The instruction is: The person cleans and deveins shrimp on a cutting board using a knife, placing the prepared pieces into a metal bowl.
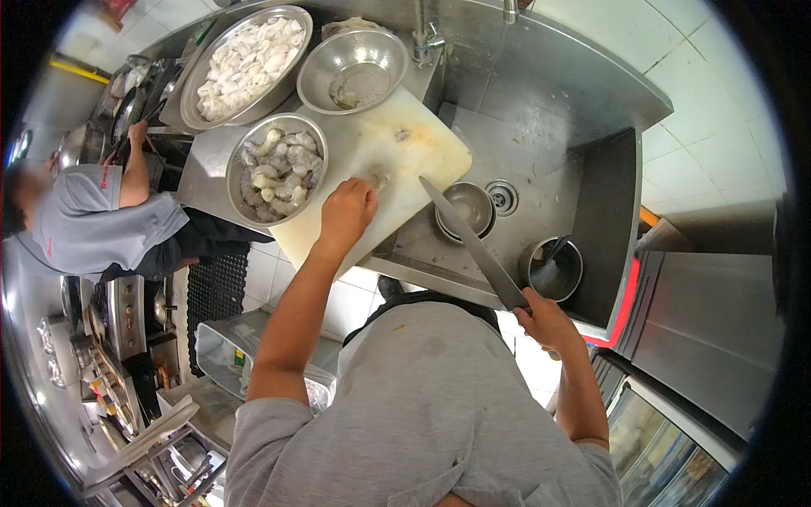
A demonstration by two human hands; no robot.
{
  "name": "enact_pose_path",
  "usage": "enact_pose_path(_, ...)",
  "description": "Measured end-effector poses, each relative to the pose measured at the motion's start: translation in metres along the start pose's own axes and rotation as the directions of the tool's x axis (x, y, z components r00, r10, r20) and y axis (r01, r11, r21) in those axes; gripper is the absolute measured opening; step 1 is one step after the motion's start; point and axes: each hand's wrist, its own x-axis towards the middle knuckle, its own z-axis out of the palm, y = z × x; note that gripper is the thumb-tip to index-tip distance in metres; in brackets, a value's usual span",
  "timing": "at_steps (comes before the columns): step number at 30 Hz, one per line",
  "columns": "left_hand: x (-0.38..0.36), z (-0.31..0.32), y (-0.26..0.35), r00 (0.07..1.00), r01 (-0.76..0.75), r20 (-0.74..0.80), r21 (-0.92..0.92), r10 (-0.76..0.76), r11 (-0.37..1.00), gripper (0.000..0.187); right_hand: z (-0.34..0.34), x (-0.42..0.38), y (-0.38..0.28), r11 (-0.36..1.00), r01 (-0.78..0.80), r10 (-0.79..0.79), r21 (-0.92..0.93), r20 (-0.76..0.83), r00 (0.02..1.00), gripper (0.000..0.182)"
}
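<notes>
My left hand (348,213) is closed, its fingertips pinching a small grey raw shrimp (379,176) on the white cutting board (422,144). In my right hand (547,323) is the handle of a large knife (473,241). Its long blade points up and left across the sink, with the tip close to the board's right edge. A metal bowl of peeled shrimp (279,177) stands at the board's left side. Behind it, a perforated metal colander (372,63) holds a little shrimp at the bottom. A small dark scrap (401,134) lies on the board.
A big bowl (193,106) full of white seafood pieces stands at the back left. The steel sink (541,152) on the right holds nested metal bowls (466,209) and a metal pot (553,269). Another person (110,215) works at the far left. A grey bin (221,338) stands below.
</notes>
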Motion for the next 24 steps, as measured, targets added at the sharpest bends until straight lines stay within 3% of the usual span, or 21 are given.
enact_pose_path(4,0.003,-0.011,-0.003,0.986,0.158,0.093,-0.201,-0.142,0.967,0.011,0.003,0.001,0.006,0.999,0.05,-0.05,-0.001,-0.037,0.998,0.028)
enact_pose_path(13,0.012,-0.033,0.01,0.947,0.32,0.114,-0.324,-0.299,0.89,0.012,0.006,0.005,0.006,0.998,0.058,-0.058,-0.002,-0.046,0.997,0.029)
enact_pose_path(16,0.01,-0.031,0.006,0.964,0.265,0.112,-0.296,-0.242,0.918,0.012,0.008,0.008,0.01,0.998,0.064,-0.063,0.028,-0.037,0.997,0.029)
enact_pose_path(19,0.008,-0.03,0.006,0.965,0.251,0.133,-0.216,-0.227,0.943,0.012,0.012,0.007,0.01,0.988,0.153,-0.152,-0.011,-0.151,0.977,0.028)
enact_pose_path(22,0.008,-0.027,0.003,0.96,0.268,0.157,-0.289,-0.23,0.919,0.012,0.003,-0.009,-0.011,0.983,0.167,-0.159,0.077,-0.097,0.982,0.028)
enact_pose_path(24,0.009,-0.027,0.004,0.959,0.267,0.169,-0.258,-0.229,0.928,0.012,0.001,-0.008,-0.019,0.98,0.2,-0.2,-0.007,-0.068,0.977,0.028)
